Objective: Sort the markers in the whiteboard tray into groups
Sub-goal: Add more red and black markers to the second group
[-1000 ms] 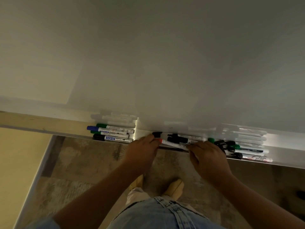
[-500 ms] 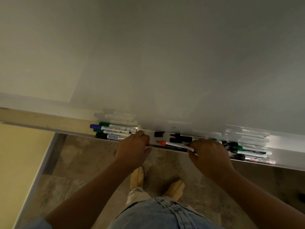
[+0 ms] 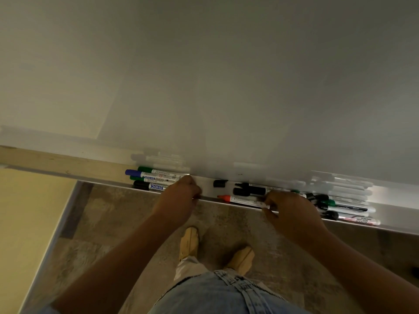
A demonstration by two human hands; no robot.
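Note:
The whiteboard tray (image 3: 394,226) runs left to right under the board. A left group of markers (image 3: 156,180) has blue, green and black caps. My left hand (image 3: 179,200) is curled just right of that group, fingers closed on a small red piece (image 3: 199,197), mostly hidden. A red-tipped marker (image 3: 240,199) lies at the tray's front edge, and my right hand (image 3: 292,214) pinches its white rear end. Behind it lie black markers (image 3: 249,191) and a loose black cap (image 3: 220,183). A right group (image 3: 344,206) has green and black caps.
The whiteboard (image 3: 226,87) fills the upper view. A wooden beam (image 3: 56,163) runs left of the tray. Below are a mottled floor (image 3: 127,223), my two tan shoes (image 3: 190,241) and a yellow wall (image 3: 25,223) at the left.
My left hand moved left from the red marker's tip toward the left group, taking a small red piece along. My right hand stayed on the red marker's rear end.

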